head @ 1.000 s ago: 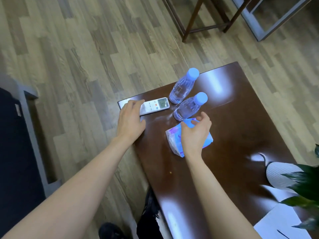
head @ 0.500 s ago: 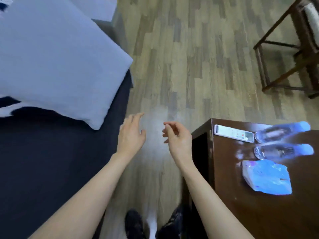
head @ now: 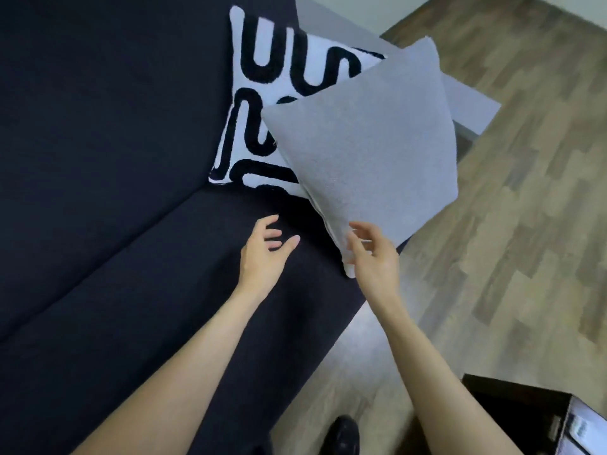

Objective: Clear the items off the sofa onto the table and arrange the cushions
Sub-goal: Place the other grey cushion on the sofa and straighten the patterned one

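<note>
A plain grey cushion (head: 371,149) lies on the dark navy sofa (head: 108,165) near its right end, overlapping a white cushion with black squiggles (head: 262,93) that leans in the corner against the backrest. My right hand (head: 371,254) is at the grey cushion's near corner, fingers apart, holding nothing. My left hand (head: 266,254) hovers open over the seat just left of that corner. A corner of the dark wooden table (head: 525,418) shows at the bottom right, with the end of a white remote (head: 579,428) on it.
The sofa's pale grey armrest (head: 460,93) runs behind the cushions. Wood-look floor (head: 525,224) fills the right side between sofa and table. A black shoe (head: 341,435) shows at the bottom edge.
The view has swung from the table to the sofa. Both hands left the remote and tissue pack on the table and now reach toward the grey cushion.
</note>
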{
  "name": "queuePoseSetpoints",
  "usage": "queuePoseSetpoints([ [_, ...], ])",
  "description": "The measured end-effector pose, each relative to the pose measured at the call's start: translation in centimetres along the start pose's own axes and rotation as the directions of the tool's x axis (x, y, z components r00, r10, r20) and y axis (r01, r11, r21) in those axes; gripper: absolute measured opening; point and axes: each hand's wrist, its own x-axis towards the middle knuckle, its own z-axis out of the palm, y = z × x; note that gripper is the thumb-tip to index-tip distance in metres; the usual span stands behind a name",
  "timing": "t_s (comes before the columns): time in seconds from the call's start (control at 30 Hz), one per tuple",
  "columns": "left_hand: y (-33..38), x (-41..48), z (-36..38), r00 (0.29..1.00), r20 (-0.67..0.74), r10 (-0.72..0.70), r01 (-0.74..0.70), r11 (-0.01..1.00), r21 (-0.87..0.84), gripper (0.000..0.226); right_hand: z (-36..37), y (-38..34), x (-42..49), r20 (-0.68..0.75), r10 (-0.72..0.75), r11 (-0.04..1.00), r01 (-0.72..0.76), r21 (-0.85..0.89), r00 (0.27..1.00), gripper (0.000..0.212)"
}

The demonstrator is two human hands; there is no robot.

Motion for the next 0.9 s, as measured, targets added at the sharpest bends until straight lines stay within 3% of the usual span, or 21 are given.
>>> queuePoseSetpoints([
  [0.17,1.9,3.9,2.1,0.998,-0.002,-0.063,0.062,0.986,-0.154,0.057,-0.4,-1.5,6.5,0.043,-0.035,0.993,0.040,-0.112,0.998,0.030],
  [0.33,5.1,7.3,5.6,0.977,0.095,-0.193,0.214,0.916,-0.340,0.094,-2.5,-2.9,13.0,-0.034,-0.116,0.977,0.108,-0.183,0.993,0.037],
  [0.43,7.2,9.2,8.3,0.966,0.126,-0.227,0.259,0.873,-0.413,0.095,-6.1,-4.3,19.0,-0.149,-0.096,0.959,0.052,-0.277,0.984,0.078],
  [0.53,7.4,10.8,9.9,0.959,0.121,-0.256,0.283,0.834,-0.474,0.102,-9.5,-4.9,25.2,-0.116,0.068,0.924,-0.106,-0.367,0.991,0.127],
  [0.7,6.4,12.4,10.4,0.944,0.115,-0.310,0.319,0.766,-0.558,0.111,-10.6,-3.4,29.8,0.005,0.122,0.935,-0.113,-0.337,0.992,0.155],
  [0.8,6.5,12.2,10.5,0.954,0.126,-0.271,0.293,0.767,-0.571,0.094,-10.6,-3.0,30.1,0.000,0.108,0.949,-0.103,-0.298,0.994,0.153],
  [0.9,6.7,10.9,9.8,0.971,0.116,-0.208,0.236,0.773,-0.589,0.078,-10.7,-3.2,29.4,-0.032,0.101,0.970,-0.106,-0.218,0.994,0.126],
])
